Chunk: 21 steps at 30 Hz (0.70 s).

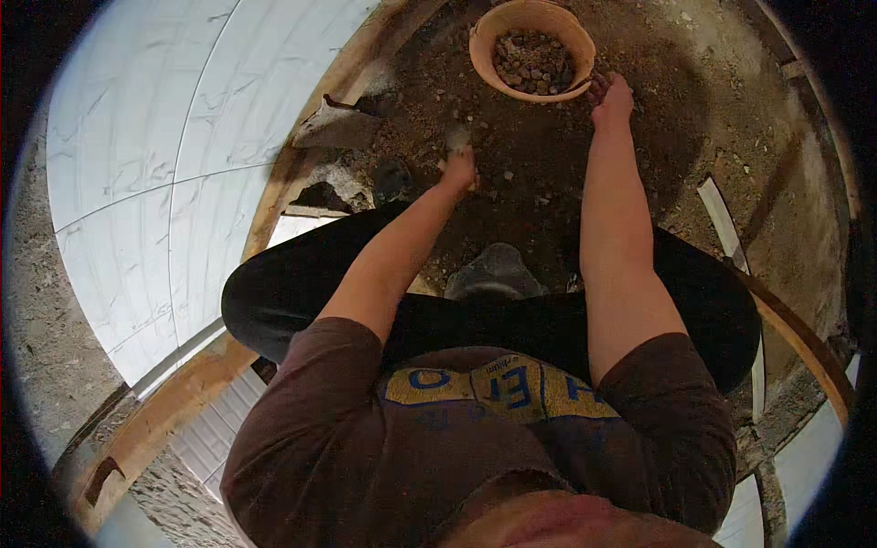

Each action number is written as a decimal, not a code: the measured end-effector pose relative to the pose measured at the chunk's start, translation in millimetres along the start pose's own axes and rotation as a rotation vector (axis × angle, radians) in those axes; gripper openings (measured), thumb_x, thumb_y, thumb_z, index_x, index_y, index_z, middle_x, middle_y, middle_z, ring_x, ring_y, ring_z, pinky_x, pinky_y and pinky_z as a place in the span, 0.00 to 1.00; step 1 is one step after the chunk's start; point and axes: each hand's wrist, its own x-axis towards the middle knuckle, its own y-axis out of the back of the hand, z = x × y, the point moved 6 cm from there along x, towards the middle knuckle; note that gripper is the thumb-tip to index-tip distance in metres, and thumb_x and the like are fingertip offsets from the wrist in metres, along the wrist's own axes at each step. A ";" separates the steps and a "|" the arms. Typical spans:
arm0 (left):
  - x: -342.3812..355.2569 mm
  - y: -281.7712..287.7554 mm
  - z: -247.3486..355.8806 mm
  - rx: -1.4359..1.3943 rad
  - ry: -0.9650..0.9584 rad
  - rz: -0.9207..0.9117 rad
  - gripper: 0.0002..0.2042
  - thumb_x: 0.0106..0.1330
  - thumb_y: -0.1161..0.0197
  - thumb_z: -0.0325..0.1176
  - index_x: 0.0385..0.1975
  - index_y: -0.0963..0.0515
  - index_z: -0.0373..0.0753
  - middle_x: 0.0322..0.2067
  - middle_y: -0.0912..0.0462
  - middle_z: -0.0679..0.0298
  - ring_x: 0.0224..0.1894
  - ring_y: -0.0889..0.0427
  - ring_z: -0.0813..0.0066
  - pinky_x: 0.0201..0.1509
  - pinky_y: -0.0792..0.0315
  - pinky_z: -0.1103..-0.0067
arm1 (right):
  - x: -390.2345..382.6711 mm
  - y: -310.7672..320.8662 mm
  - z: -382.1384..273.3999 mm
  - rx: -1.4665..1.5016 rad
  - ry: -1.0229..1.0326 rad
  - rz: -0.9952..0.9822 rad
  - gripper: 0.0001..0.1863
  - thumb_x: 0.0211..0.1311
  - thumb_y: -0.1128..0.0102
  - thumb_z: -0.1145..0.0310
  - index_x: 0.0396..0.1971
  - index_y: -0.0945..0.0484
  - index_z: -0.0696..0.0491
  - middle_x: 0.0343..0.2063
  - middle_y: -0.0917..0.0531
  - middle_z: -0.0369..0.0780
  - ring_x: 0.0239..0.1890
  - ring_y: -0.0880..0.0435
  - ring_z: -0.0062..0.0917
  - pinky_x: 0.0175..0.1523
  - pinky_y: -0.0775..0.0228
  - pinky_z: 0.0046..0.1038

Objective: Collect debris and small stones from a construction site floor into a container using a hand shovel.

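The left hand (459,169) was closed around a small grey trowel (456,139) over loose brown soil (548,173), and the right hand (612,99), fingers curled, touched the rubble-filled round orange basin (533,47), which risked tipping and spilling if pulled by its rim.

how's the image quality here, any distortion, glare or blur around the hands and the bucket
Head view: strong fisheye bending with black corners; white tiled floor bright, near glare; left hand slightly blurred, the small grey thing it grips unclear; right hand by the orange bucket dim but readable.

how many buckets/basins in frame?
1: an orange basin holding rubble, on the dirt at top centre, just left of the right hand. Others may lie outside the view.
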 end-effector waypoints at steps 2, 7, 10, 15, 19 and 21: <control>-16.0 -8.5 13.8 -0.049 0.090 -0.011 0.26 0.73 0.56 0.49 0.59 0.42 0.32 0.26 0.27 0.57 0.21 0.30 0.68 0.25 0.33 0.70 | 0.9 -0.4 3.8 -0.049 -0.038 -0.010 0.20 0.70 0.53 0.66 0.58 0.35 0.57 0.39 0.21 0.43 0.29 0.23 0.25 0.32 0.33 0.29; -40.1 -32.1 31.8 -0.710 0.144 -0.122 0.17 0.75 0.59 0.49 0.40 0.37 0.39 0.21 0.36 0.66 0.21 0.36 0.74 0.25 0.35 0.73 | -2.5 -5.4 1.8 -0.071 -0.015 -0.098 0.18 0.70 0.53 0.63 0.55 0.32 0.57 0.40 0.20 0.42 0.30 0.23 0.26 0.29 0.33 0.30; -38.4 -33.6 33.2 -0.909 0.131 -0.160 0.16 0.76 0.60 0.49 0.37 0.38 0.40 0.21 0.37 0.67 0.21 0.38 0.75 0.24 0.36 0.74 | -1.0 -0.5 4.6 -0.069 -0.040 -0.020 0.18 0.70 0.53 0.63 0.54 0.31 0.57 0.39 0.19 0.41 0.30 0.23 0.27 0.31 0.32 0.30; -41.4 -15.6 47.3 -0.934 0.133 -0.138 0.16 0.76 0.61 0.49 0.40 0.37 0.40 0.24 0.36 0.67 0.21 0.39 0.75 0.24 0.38 0.74 | 2.3 -4.8 8.5 0.159 -0.033 -0.118 0.24 0.62 0.44 0.62 0.56 0.30 0.58 0.64 0.37 0.46 0.63 0.38 0.39 0.66 0.49 0.46; -61.2 9.9 91.7 -0.752 -0.087 -0.051 0.19 0.75 0.60 0.49 0.50 0.39 0.39 0.26 0.35 0.65 0.20 0.38 0.76 0.22 0.38 0.75 | -4.8 -13.3 4.0 0.175 -0.051 -0.173 0.26 0.61 0.43 0.60 0.56 0.30 0.58 0.64 0.37 0.45 0.64 0.38 0.39 0.66 0.49 0.45; -68.9 15.0 115.6 -0.730 -0.155 -0.018 0.20 0.75 0.59 0.50 0.53 0.40 0.38 0.27 0.35 0.65 0.19 0.37 0.76 0.22 0.38 0.74 | -9.4 -4.2 2.5 0.034 -0.080 0.030 0.24 0.62 0.44 0.60 0.54 0.29 0.57 0.58 0.30 0.46 0.60 0.33 0.36 0.65 0.48 0.44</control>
